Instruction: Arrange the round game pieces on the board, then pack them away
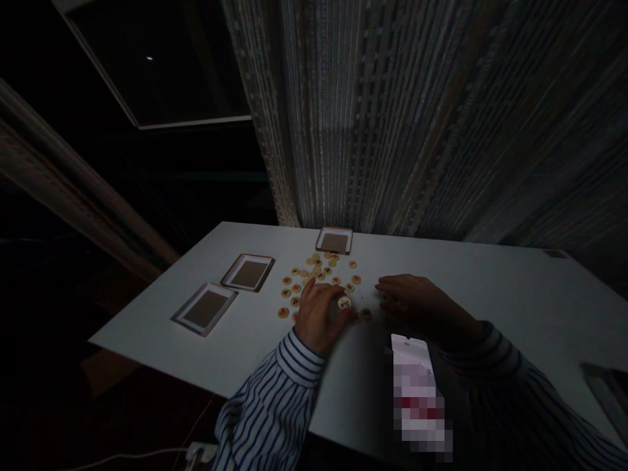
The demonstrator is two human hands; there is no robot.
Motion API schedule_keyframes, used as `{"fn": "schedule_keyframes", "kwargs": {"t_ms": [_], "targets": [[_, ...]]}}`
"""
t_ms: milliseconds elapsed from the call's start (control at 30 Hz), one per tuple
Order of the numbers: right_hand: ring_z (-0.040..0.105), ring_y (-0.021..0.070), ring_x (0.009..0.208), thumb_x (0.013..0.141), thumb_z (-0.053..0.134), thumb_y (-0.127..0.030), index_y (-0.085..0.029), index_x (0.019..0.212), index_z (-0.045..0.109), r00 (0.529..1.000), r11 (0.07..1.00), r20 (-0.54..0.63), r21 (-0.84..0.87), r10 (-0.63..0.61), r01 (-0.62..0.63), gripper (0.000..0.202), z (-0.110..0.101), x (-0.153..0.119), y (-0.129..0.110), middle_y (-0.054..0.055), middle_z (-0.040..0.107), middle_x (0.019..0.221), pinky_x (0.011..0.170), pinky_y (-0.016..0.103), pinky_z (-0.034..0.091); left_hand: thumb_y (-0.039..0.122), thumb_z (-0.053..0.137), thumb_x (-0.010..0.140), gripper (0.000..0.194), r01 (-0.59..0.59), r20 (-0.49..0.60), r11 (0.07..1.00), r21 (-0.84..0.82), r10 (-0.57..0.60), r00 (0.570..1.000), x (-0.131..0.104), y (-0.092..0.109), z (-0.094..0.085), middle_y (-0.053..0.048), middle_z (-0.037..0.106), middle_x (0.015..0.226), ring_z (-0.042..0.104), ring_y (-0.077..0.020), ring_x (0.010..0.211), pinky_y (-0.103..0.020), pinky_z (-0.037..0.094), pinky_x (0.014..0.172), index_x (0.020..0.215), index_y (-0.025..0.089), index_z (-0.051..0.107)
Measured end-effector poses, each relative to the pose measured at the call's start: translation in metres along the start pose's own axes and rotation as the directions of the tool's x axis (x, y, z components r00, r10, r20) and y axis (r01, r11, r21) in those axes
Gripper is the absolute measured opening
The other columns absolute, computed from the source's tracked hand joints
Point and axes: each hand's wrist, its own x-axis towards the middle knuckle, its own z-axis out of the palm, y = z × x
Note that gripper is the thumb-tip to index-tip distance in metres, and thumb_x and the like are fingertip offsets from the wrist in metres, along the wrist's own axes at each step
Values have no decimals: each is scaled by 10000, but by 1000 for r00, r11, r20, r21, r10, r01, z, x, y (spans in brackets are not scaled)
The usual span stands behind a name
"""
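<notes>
White table [485, 281] before you: near its left edge sit two shallow trays [205, 310]. Round pieces [296, 288] marked in red or dark lie scattered mid-table, reaching toward a third tray [335, 242] by the far edge. Your left hand [316, 316] pinches one marked disc [345, 303] between thumb and finger. Right of it, your right hand [424, 306] is too dark to tell whether it grips anything; a lit phone [411, 350] lies toward the near edge.

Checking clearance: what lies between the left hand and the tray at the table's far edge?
In the head view, scattered round pieces, some marked red, some dark, lie between the left hand and the tray.
</notes>
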Motion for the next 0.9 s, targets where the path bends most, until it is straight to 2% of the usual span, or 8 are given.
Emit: {"fn": "schedule_keyframes", "kwargs": {"t_ms": [133, 267, 367, 533, 700, 900], "targets": [[607, 214, 933, 840, 460, -303, -178, 1074, 593, 996, 996, 3, -18, 91, -91, 296, -17, -1, 6, 97, 665, 1018, 777, 361, 478, 248, 644, 727, 234, -78, -7, 997, -24, 78, 997, 18, 16, 9, -38, 660, 875, 599, -189, 881, -492, 344, 996, 933, 193, 547], [627, 212, 889, 835, 459, -306, -186, 1027, 622, 983, 987, -91, -24, 159, -161, 279, -38, 0, 11, 79, 688, 969, 757, 351, 490, 250, 638, 740, 216, -126, 1, 991, -45, 126, 992, 36, 31, 17, -26, 659, 862, 596, -184, 875, -485, 342, 996, 928, 199, 547], [642, 199, 837, 835, 450, -316, -191, 952, 643, 962, 970, -126, 41, 242, -238, 258, -53, 2, 14, 53, 702, 910, 734, 331, 490, 245, 648, 736, 229, -164, -2, 985, -51, 164, 986, 49, 41, 24, -29, 655, 863, 589, -186, 886, -470, 348, 992, 932, 192, 543], [637, 164, 729, 825, 469, -306, -198, 851, 644, 942, 928, -42, 193, 334, -320, 207, -71, 4, 21, 18, 700, 820, 649, 274, 471, 257, 656, 734, 256, -209, -1, 976, -61, 209, 978, 69, 52, 36, -30, 652, 867, 587, -190, 887, -474, 335, 999, 955, 197, 541], [618, 132, 665, 825, 473, -292, -191, 827, 647, 924, 866, -30, 362, 380, -344, 201, -76, 2, 32, 10, 695, 783, 577, 231, 457, 267, 632, 756, 247, -245, 4, 969, -38, 245, 969, 86, 59, 49, -30, 654, 857, 588, -193, 886, -480, 343, 987, 976, 205, 539], [625, 148, 692, 806, 501, -330, -178, 809, 648, 904, 732, 53, 567, 425, -378, 211, -69, -3, 47, 21, 688, 743, 619, 261, 491, 261, 617, 766, 228, -307, 3, 951, -40, 307, 952, 98, 61, 66, -22, 656, 844, 594, -183, 875, -475, 347, 985, 973, 210, 535]]}}
